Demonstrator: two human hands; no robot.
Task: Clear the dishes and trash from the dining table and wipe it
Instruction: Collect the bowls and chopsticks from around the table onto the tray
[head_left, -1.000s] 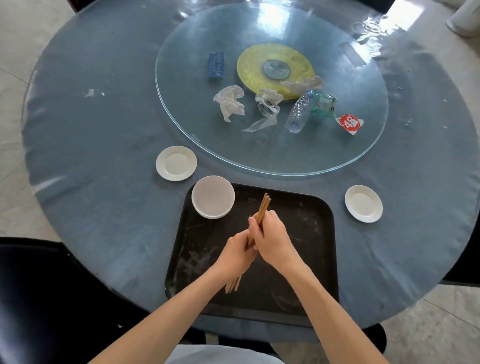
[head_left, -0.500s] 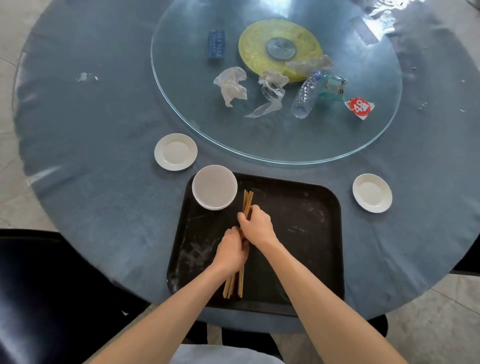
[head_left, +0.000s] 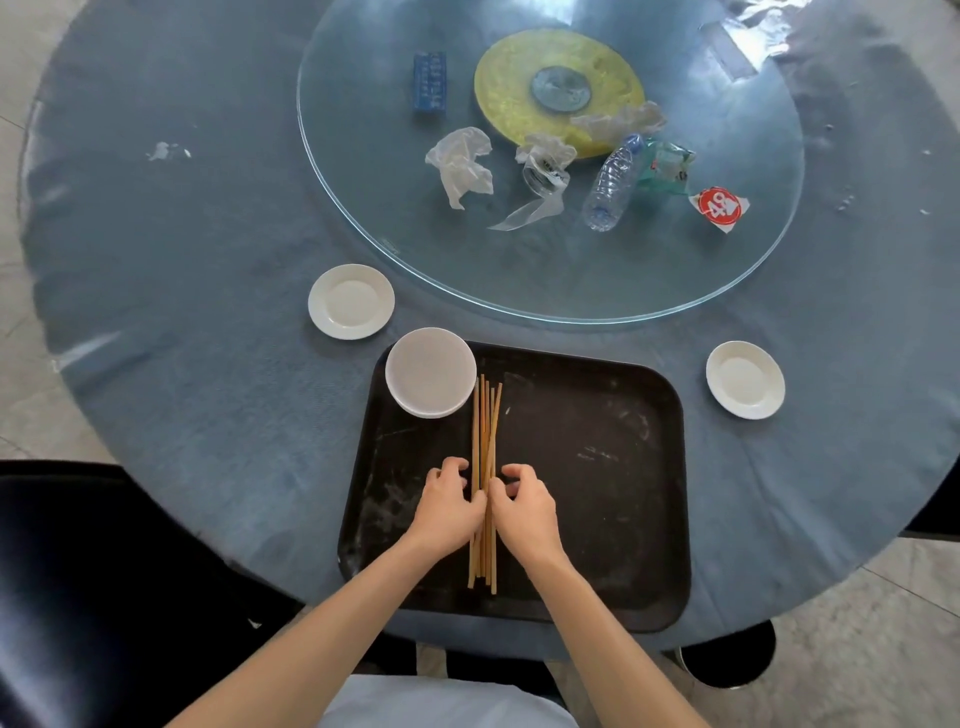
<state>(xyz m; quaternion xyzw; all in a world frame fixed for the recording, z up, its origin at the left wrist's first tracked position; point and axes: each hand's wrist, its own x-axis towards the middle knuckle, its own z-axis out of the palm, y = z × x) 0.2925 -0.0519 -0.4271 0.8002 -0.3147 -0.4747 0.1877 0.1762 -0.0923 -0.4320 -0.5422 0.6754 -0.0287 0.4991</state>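
Black tray (head_left: 597, 467): rectangular, scuffed, at the 6 o'clock edge of the round blue-clothed surface (head_left: 208, 312).

Chopsticks (head_left: 485, 431): wooden bundle lying flat on the tray, running 12 to 6 o'clock, left of the tray's middle.

Left hand (head_left: 449, 512): on the 9 o'clock side of the bundle, fingers curled, thumb against the sticks; whether it grips or only presses cannot be told.

Right hand (head_left: 524, 512): on the 3 o'clock side of the bundle, fingers curled, thumb touching the sticks; grip likewise unclear.

White bowl (head_left: 430, 371): at the tray's 11 o'clock corner, its rim overhanging the tray edge, just beside the chopstick tips.

Small white plate (head_left: 351, 301): on the cloth at 10 o'clock of the tray, apart from it.

Second small white plate (head_left: 745, 379): on the cloth at 3 o'clock of the tray's far edge.

Glass turntable (head_left: 363, 218): at 12 o'clock, over a yellow disc (head_left: 509, 98). It carries a blue packet (head_left: 430, 81), crumpled clear plastic (head_left: 460, 163), a clear wrapper (head_left: 543, 174), a plastic water bottle (head_left: 608, 187) lying on its side, a green wrapper (head_left: 667, 169) touching the bottle, and a red-and-white wrapper (head_left: 719, 208).

White scrap (head_left: 163, 151): on the cloth at 10 o'clock of the surface.

Dark chair (head_left: 104, 571): at 8 o'clock, beside the surface.
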